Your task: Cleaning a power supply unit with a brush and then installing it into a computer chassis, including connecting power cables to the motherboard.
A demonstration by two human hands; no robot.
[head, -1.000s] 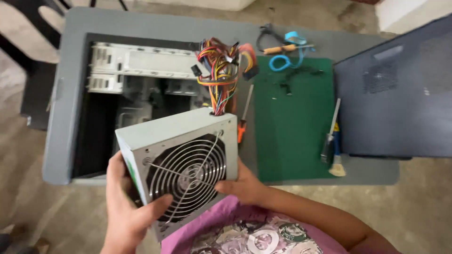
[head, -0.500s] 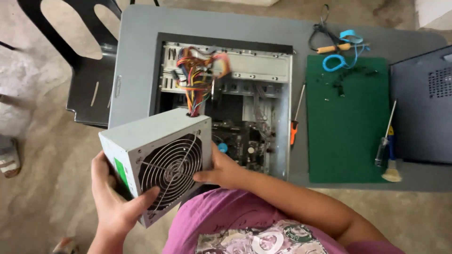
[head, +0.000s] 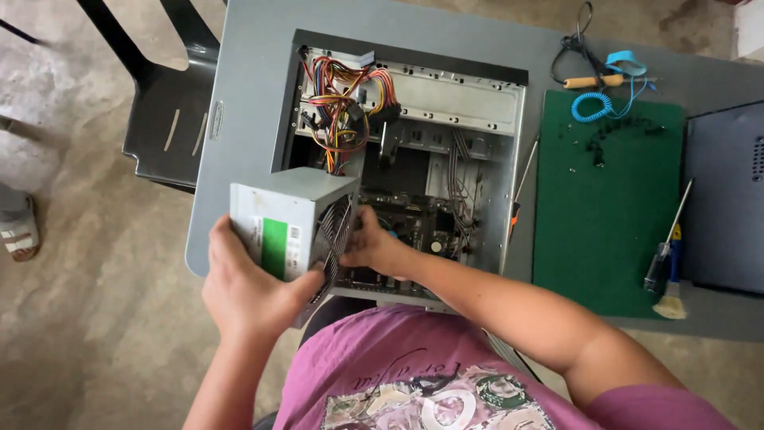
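Nearest the lower edge of the frame is my pink printed shirt (head: 414, 382). Just above it, left of centre, my left hand (head: 251, 291) has its grip clamped on the power supply unit (head: 290, 223), a grey metal box. The palm covers its lower left corner and the thumb lies along the edge beside the fan grille (head: 336, 239). My right hand (head: 374, 247) is closed against the grille side, fingers wrapped on the right face of the box. The box is tilted, with a green label facing me on its side panel. It is held above the near left part of the open computer case (head: 406, 151), clear of the worktop (head: 247, 87).

A bundle of coloured cables (head: 342, 111) runs from the box's far end into the upper left of the case. The case lies flat on the grey worktop with its side off, circuit board and drive bays exposed.

To the right of the case lies a red-handled screwdriver (head: 521, 179), then a green mat (head: 609, 207). At the mat's lower right edge lie a second screwdriver (head: 667, 239) and a small brush (head: 672, 306). A dark case panel (head: 728, 199) rests at the far right.

At the upper right of the frame lie a coiled blue wrist strap (head: 593, 106) and a wooden-handled tool (head: 593, 81). A black chair (head: 163, 119) stands on the concrete floor at upper left.
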